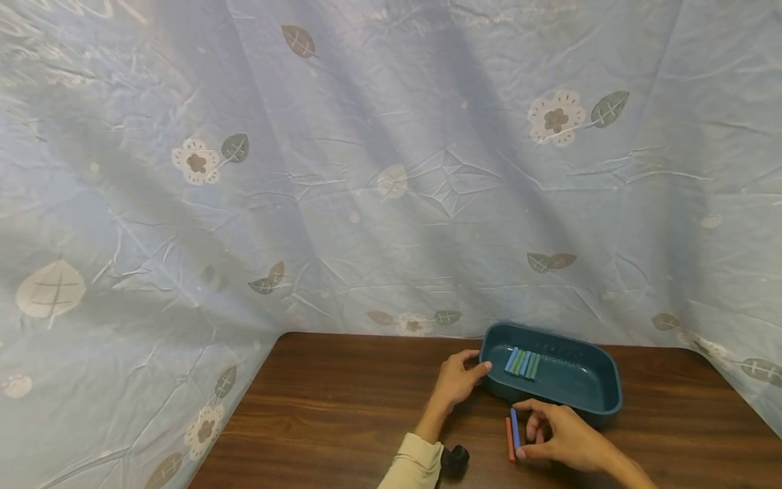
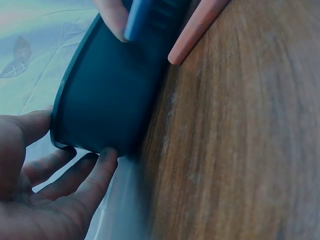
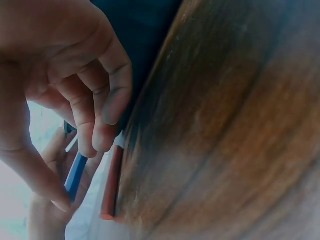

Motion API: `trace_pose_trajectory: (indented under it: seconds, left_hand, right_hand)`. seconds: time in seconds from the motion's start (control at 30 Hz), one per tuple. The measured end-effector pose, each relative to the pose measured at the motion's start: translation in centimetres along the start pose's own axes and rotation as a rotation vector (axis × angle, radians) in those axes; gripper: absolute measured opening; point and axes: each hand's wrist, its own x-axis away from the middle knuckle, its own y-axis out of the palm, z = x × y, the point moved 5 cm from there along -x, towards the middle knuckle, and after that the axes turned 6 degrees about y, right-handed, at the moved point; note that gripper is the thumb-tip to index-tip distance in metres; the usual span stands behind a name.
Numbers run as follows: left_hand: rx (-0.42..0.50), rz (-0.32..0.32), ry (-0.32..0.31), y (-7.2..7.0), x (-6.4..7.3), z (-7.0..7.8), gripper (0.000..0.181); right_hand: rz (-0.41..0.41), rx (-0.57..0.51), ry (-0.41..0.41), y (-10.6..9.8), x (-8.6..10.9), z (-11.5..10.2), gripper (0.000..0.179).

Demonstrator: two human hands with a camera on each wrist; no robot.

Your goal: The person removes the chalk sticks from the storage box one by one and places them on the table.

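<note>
A deep teal basin [image 1: 586,346] stands at the back of the wooden table. Inside it, several blue and green chalk sticks [image 1: 523,365] lie in a row near its left end. My left hand [image 1: 458,380] holds the basin's left end, thumb by the rim and fingers against the outer wall [image 2: 95,110]. In front of the basin, my right hand [image 1: 565,435] pinches a blue chalk stick [image 1: 515,429] lengthwise between thumb and fingertips. A red chalk stick [image 1: 510,440] lies on the table just left of it, also seen below the hand in the right wrist view.
A small black object [image 1: 455,460] is by the left sleeve's cuff [image 1: 421,454]. Behind the table [image 1: 342,394] hangs a pale patterned cloth [image 1: 391,170], close to the table's back edge and the basin's far side.
</note>
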Motion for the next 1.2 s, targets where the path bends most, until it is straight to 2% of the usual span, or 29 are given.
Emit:
trace_pose_trajectory:
  seconds: [0.2, 0.43, 0.83, 1.2]
  left_hand:
    - [0.007, 0.0, -0.001, 0.0, 0.0, 0.1, 0.046]
    - [-0.002, 0.002, 0.0, 0.0, 0.0, 0.3, 0.046]
    - [-0.001, 0.005, 0.004, 0.0, 0.1, 0.1, 0.044]
    - [0.001, 0.008, 0.002, 0.0, 0.3, 0.5, 0.046]
  right_hand:
    - [-0.003, 0.034, 0.014, 0.2, -0.1, 0.6, 0.074]
    - [-0.035, 0.022, 0.036, 0.4, -0.2, 1.0, 0.077]
    - [-0.063, 0.02, 0.018, 0.8, -0.4, 1.2, 0.075]
    - [-0.072, 0.018, 0.064, 0.9, -0.4, 0.9, 0.076]
